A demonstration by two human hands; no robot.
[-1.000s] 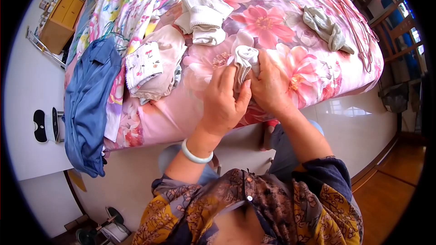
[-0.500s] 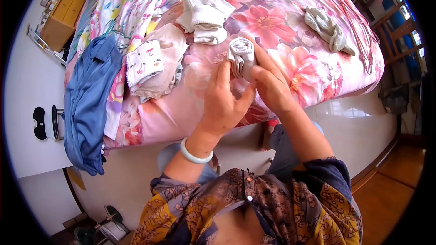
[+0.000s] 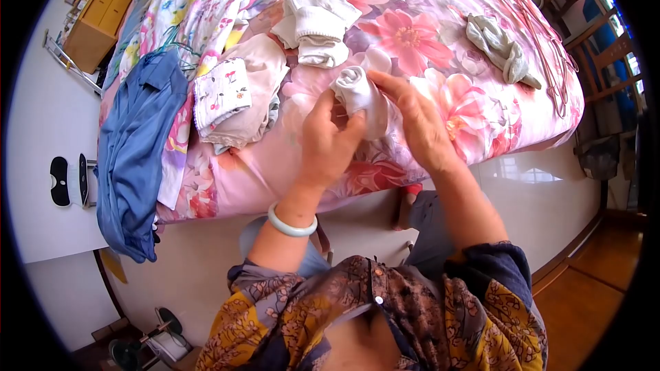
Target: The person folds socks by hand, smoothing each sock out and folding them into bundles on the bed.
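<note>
A white sock rolled into a tight bundle (image 3: 364, 103) is held just above the front part of the bed, its spiral end facing up and away. My left hand (image 3: 331, 139) wraps its left side, thumb across the near face and fingers behind. On the right side, my right hand (image 3: 418, 120) grips the bundle's edge with bent fingers; its thumb is partly hidden. Beyond the hands lies a small heap of white socks (image 3: 320, 24) with ribbed cuffs. A twisted grey-green sock (image 3: 496, 48) rests farther right on the bed.
Left on the flowered bedsheet (image 3: 405, 34) are folded beige clothing (image 3: 265, 62) and a white cherry-print cloth (image 3: 223, 93). Blue clothing (image 3: 134, 158) hangs over the bed's left edge. Reddish cords (image 3: 543, 41) lie at the right edge, near wooden chairs (image 3: 598, 48).
The rolled sock has tipped leftward and come slightly nearer to me. My left hand now wraps it more fully, while my right hand has shifted along its right side, thumb drawn back.
</note>
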